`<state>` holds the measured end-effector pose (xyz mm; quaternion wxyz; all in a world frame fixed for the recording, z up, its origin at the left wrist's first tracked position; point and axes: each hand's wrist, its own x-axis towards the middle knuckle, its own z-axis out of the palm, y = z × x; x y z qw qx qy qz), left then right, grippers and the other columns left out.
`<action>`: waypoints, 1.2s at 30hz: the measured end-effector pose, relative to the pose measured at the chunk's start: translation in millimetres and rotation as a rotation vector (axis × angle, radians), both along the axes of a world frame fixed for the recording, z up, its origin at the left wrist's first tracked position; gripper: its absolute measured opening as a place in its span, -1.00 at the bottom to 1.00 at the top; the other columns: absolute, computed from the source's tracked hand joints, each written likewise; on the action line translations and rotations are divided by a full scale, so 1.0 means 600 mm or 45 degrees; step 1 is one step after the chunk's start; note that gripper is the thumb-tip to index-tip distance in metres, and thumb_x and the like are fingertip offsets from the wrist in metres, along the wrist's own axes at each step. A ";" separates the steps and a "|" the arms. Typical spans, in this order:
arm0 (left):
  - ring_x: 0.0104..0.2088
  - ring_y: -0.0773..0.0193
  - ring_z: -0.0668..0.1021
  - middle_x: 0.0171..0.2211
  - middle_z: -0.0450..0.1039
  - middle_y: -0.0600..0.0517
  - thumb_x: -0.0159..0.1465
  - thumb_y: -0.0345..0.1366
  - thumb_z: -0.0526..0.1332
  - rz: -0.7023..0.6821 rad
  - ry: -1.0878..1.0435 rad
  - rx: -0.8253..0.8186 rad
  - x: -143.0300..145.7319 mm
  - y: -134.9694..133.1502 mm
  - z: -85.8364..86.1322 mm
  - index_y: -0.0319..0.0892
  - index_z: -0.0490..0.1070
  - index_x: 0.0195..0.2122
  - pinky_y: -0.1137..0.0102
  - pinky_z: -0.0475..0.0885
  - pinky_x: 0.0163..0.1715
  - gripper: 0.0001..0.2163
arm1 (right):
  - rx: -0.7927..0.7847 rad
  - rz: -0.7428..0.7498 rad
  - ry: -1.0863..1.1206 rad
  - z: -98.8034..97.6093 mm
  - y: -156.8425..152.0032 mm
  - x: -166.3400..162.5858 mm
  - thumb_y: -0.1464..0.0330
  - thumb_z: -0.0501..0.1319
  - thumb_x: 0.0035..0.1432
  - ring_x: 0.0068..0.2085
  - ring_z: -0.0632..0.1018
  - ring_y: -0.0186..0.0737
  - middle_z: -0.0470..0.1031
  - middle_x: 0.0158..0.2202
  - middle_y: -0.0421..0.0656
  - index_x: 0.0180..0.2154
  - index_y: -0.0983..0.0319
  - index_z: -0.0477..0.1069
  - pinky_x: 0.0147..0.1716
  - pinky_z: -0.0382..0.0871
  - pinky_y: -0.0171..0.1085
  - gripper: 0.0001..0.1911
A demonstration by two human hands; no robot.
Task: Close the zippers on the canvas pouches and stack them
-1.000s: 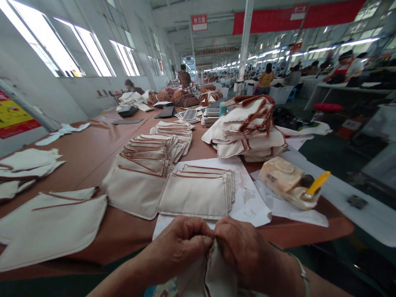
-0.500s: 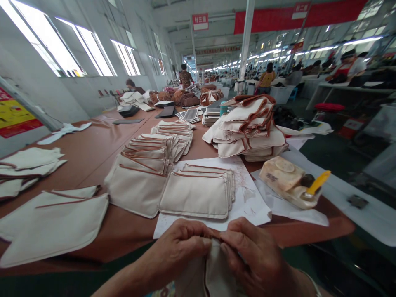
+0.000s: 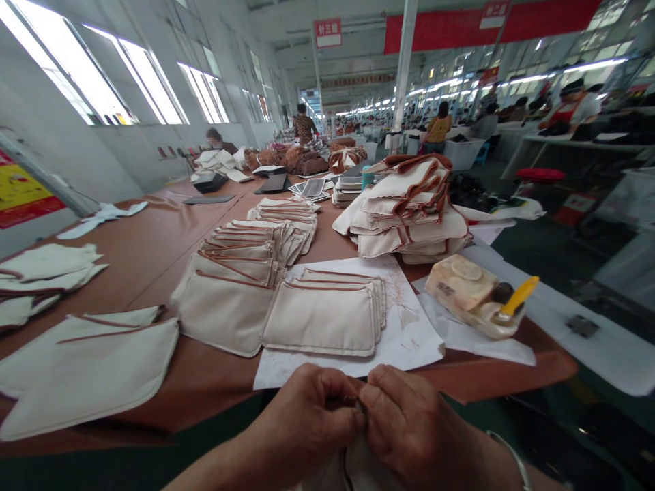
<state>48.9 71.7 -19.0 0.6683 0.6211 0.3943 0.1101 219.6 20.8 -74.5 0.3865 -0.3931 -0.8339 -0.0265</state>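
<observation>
At the table's near edge, my left hand (image 3: 314, 412) and my right hand (image 3: 404, 419) meet, both closed with fingertips pinched together. Between them they grip a cream fabric pouch piece (image 3: 335, 474) with a dark brown edge, which hangs below and is mostly covered by my hands. Just beyond lies a short row of cream pouches (image 3: 320, 317) with brown trim, overlapping on a white paper sheet (image 3: 409, 327). To its left, a longer row of similar pouches (image 3: 225, 307) fans away from me.
A tall pile of cream pieces with brown edging (image 3: 404, 211) stands at the right. Near the right edge sits a cut plastic jug (image 3: 463, 283) with a yellow-handled tool (image 3: 519, 296). More pouches (image 3: 112, 368) lie at left. Co-workers (image 3: 437, 129) are farther back.
My hands have drawn closer together, and the fingertips now meet over the piece's edge. Less of the cream fabric shows beneath them. The view has shifted slightly.
</observation>
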 end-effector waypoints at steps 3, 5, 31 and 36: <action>-0.51 0.43 0.17 -0.56 0.23 0.13 0.09 -0.46 0.14 -0.014 0.011 0.041 0.000 -0.003 -0.010 -0.30 0.44 -0.48 0.50 0.06 -0.54 -0.91 | -0.267 0.095 0.200 0.005 0.005 0.011 0.61 0.04 0.07 -0.45 0.39 -0.22 0.37 -0.46 -0.10 -0.41 0.29 0.38 -0.52 0.14 -0.26 -0.80; -0.52 0.43 0.16 -0.57 0.20 0.14 0.07 -0.46 0.13 -0.056 0.067 0.052 -0.001 -0.003 -0.012 -0.29 0.41 -0.49 0.49 0.04 -0.56 -0.92 | -0.518 0.180 0.394 0.007 0.010 0.019 0.61 0.06 -0.04 -0.45 0.38 -0.28 0.35 -0.47 -0.15 -0.44 0.29 0.37 -0.51 0.12 -0.31 -0.82; -0.52 0.45 0.17 -0.55 0.19 0.13 0.05 -0.46 0.19 -0.067 -0.067 -0.130 -0.016 0.015 -0.016 -0.28 0.35 -0.51 0.53 0.08 -0.56 -0.98 | -0.533 0.308 0.550 -0.018 -0.004 0.014 0.50 0.06 0.33 -0.21 0.38 -0.18 0.36 -0.29 -0.10 -0.21 0.24 0.33 -0.22 0.26 -0.22 -0.90; -0.58 0.49 0.14 -0.59 0.13 0.17 0.01 -0.52 0.12 -0.249 0.133 -0.048 -0.013 0.012 -0.004 -0.24 0.27 -0.55 0.55 0.01 -0.63 -0.92 | -1.344 0.522 1.112 -0.018 -0.004 0.003 0.23 0.10 0.34 -0.39 0.26 -0.31 0.25 -0.39 -0.20 -0.34 0.25 0.24 -0.42 0.13 -0.31 -0.75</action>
